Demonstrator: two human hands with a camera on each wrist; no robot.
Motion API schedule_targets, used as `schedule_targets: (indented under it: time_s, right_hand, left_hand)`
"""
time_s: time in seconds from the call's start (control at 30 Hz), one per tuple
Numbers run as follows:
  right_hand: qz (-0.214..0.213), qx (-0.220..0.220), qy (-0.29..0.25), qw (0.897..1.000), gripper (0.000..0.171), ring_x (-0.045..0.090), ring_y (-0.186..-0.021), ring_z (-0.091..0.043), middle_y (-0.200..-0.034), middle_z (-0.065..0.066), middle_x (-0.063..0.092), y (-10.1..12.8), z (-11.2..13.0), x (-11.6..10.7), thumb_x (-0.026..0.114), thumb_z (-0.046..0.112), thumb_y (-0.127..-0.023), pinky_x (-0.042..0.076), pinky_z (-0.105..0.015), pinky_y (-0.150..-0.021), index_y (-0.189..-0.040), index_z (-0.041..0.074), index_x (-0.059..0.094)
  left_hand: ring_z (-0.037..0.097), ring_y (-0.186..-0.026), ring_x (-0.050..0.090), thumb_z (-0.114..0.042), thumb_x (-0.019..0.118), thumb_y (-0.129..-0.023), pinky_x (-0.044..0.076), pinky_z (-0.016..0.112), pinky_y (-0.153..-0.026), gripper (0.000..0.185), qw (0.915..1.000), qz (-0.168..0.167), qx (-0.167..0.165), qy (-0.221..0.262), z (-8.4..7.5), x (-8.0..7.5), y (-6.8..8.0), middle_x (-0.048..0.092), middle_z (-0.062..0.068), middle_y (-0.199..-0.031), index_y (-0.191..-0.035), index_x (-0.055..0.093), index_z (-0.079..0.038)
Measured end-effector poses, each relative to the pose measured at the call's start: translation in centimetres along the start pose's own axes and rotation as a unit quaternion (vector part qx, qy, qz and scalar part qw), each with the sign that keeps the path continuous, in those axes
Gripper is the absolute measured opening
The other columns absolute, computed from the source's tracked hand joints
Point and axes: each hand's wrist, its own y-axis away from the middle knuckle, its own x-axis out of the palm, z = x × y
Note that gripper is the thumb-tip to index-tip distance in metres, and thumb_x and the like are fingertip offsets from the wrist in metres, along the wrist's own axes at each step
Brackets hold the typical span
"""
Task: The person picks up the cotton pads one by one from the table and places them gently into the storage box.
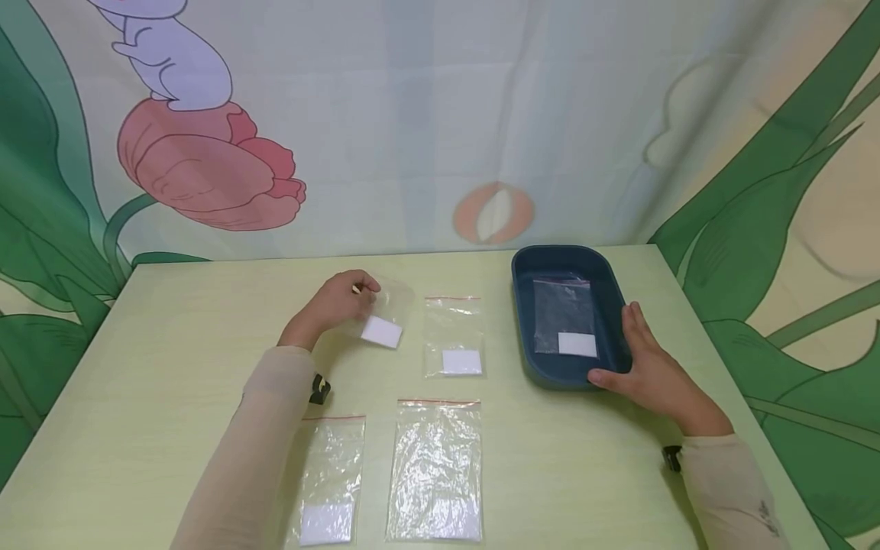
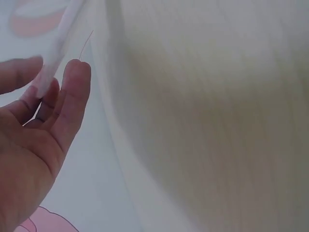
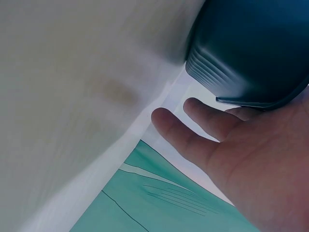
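Note:
My left hand (image 1: 341,296) pinches a clear zip bag (image 1: 393,302) with a white card (image 1: 382,331) in its lower part. In the left wrist view, the bag (image 2: 57,48) hangs between the thumb and fingers. My right hand (image 1: 649,374) rests against the right side of a dark blue tray (image 1: 520,321), fingers straight and thumb at the near right corner. Inside the tray lies another zip bag (image 1: 560,309) with a white card. The right wrist view shows the tray's ridged outer wall (image 3: 212,70) beside the extended fingers.
One zip bag (image 1: 450,325) lies just left of the tray. Nearer the front are a larger zip bag (image 1: 435,451) and another zip bag (image 1: 334,458) by my left forearm, each with a white card. A printed curtain (image 1: 385,137) hangs behind the table's far edge.

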Motion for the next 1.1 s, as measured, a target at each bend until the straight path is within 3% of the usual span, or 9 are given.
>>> schedule_targets:
  time_s: [0.33,0.53,0.63,0.77,0.97,1.1]
  right_hand:
    - [0.003,0.005,0.0,1.0,0.126,0.013,-0.144,-0.056,-0.164,-0.009,-0.026,-0.08,0.01,0.01,0.075,0.056,-0.086,0.026,-0.072,-0.105,-0.158,0.007,-0.017]
    - [0.002,0.005,-0.002,1.0,0.126,0.01,-0.146,-0.054,-0.164,-0.01,-0.025,-0.05,0.17,-0.07,0.075,0.055,-0.086,0.024,-0.071,-0.106,-0.158,0.006,-0.017]
    - [0.003,0.007,-0.001,1.0,0.126,0.011,-0.145,-0.055,-0.164,-0.012,-0.025,-0.01,0.25,-0.06,0.075,0.056,-0.086,0.025,-0.071,-0.106,-0.158,0.006,-0.017]
    - [0.003,0.008,0.0,1.0,0.126,0.013,-0.145,-0.055,-0.164,-0.011,-0.024,-0.01,0.31,0.0,0.075,0.056,-0.086,0.025,-0.071,-0.106,-0.158,0.006,-0.017]
    - [0.003,0.004,-0.001,1.0,0.125,0.013,-0.145,-0.055,-0.164,-0.008,-0.026,0.04,0.26,-0.01,0.074,0.055,-0.087,0.026,-0.071,-0.105,-0.158,0.007,-0.017]
    - [0.001,-0.001,-0.003,1.0,0.125,0.012,-0.145,-0.055,-0.164,-0.009,-0.026,0.07,0.23,-0.11,0.074,0.054,-0.087,0.026,-0.071,-0.105,-0.158,0.006,-0.016]
  left_hand:
    - [0.035,-0.116,0.053,0.004,0.052,-0.097,0.048,0.046,-0.091,0.042,0.9991,-0.003,0.042,-0.001,-0.25,0.29,-0.03,0.049,0.018,-0.13,-0.139,0.053,0.001]
    - [0.039,-0.126,0.053,0.014,0.043,-0.08,0.046,0.048,-0.094,0.074,0.9978,0.023,0.062,-0.001,-0.19,0.02,0.27,0.035,0.015,-0.156,-0.153,0.041,-0.002]
    - [0.041,-0.129,0.051,0.013,0.04,-0.076,0.04,0.049,-0.102,0.081,0.9966,0.041,0.07,-0.011,-0.06,-0.04,0.44,0.026,0.015,-0.163,-0.156,0.035,-0.001]
    - [0.041,-0.131,0.05,0.011,0.043,-0.08,0.034,0.052,-0.11,0.08,0.9964,0.044,0.066,-0.031,0.1,0.02,0.52,0.023,0.015,-0.164,-0.158,0.029,-0.003]
    - [0.039,-0.132,0.049,0.008,0.049,-0.085,0.035,0.052,-0.11,0.081,0.9969,0.038,0.058,-0.039,-0.08,0.12,0.51,0.021,0.012,-0.166,-0.161,0.026,-0.009]
    - [0.04,-0.137,0.043,0.011,0.047,-0.084,0.029,0.053,-0.114,0.085,0.9961,0.037,0.063,-0.048,-0.31,0.07,0.51,0.015,0.013,-0.167,-0.162,0.019,-0.008]
